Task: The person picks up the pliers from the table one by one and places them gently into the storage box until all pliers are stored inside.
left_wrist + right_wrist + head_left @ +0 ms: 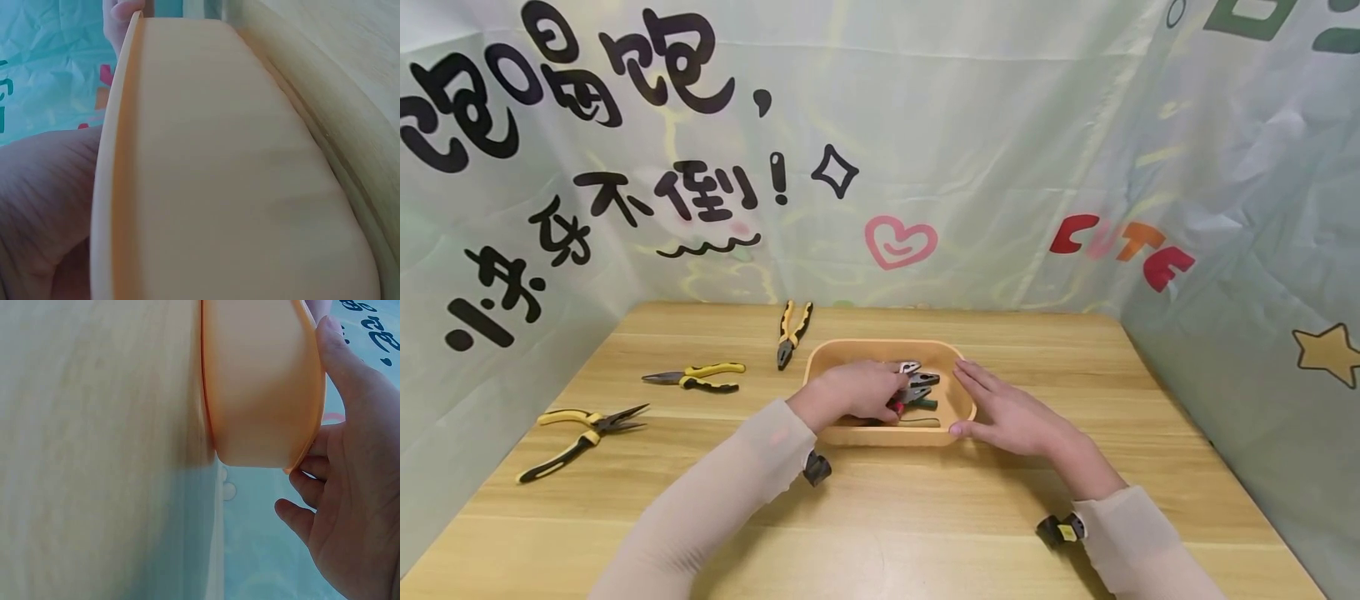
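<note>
An orange plastic bin [880, 437] stands on the table with several pliers in it. My left hand [859, 390] reaches over the near rim into the bin, its fingertips among the tools. Plier heads [919, 380] show just right of those fingers, with bits of red and a green handle [925, 404] below. The fingertips' hold is hidden. On the bin's right end rests my right hand [1018, 415], fingers along the rim and thumb at the near corner. In the right wrist view its fingers [307, 487] touch the outside of the rim.
Left of the bin lie three yellow-and-black pliers: combination pliers [786, 346] at the back, long-nose pliers [688, 377] mid-left, and another long-nose pair [591, 429] with spread handles farther left. Printed fabric [970, 167] encloses the wooden table [887, 517] at back and sides.
</note>
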Action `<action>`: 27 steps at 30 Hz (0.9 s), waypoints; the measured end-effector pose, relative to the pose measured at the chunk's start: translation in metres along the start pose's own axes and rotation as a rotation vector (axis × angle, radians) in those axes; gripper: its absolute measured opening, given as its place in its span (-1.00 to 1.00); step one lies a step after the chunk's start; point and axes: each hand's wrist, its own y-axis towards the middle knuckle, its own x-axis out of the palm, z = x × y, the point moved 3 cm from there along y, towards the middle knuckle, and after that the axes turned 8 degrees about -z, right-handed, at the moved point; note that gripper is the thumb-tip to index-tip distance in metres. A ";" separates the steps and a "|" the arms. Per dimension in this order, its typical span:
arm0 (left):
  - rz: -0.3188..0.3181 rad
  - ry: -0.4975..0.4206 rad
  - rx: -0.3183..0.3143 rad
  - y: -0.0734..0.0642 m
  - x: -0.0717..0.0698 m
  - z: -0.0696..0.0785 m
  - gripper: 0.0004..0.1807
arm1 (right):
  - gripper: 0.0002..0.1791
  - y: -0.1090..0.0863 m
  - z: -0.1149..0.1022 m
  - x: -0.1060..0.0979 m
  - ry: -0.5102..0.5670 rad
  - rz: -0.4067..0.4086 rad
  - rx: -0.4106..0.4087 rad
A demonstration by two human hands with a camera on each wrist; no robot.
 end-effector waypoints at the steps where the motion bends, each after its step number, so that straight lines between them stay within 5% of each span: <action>1: 0.001 0.004 0.001 -0.001 0.000 -0.001 -0.67 | 0.09 0.000 0.000 0.000 0.001 -0.001 0.001; 7: 0.020 0.026 0.006 -0.004 0.001 -0.005 -0.52 | 0.09 0.000 0.000 -0.002 -0.004 -0.008 0.004; 14: 0.042 0.055 -0.005 -0.005 0.003 -0.006 -0.60 | 0.08 0.000 -0.001 -0.002 -0.009 -0.006 0.002; 27: 0.082 -0.001 0.076 -0.010 0.001 -0.014 -0.56 | 0.08 -0.001 0.000 -0.001 -0.014 0.002 -0.003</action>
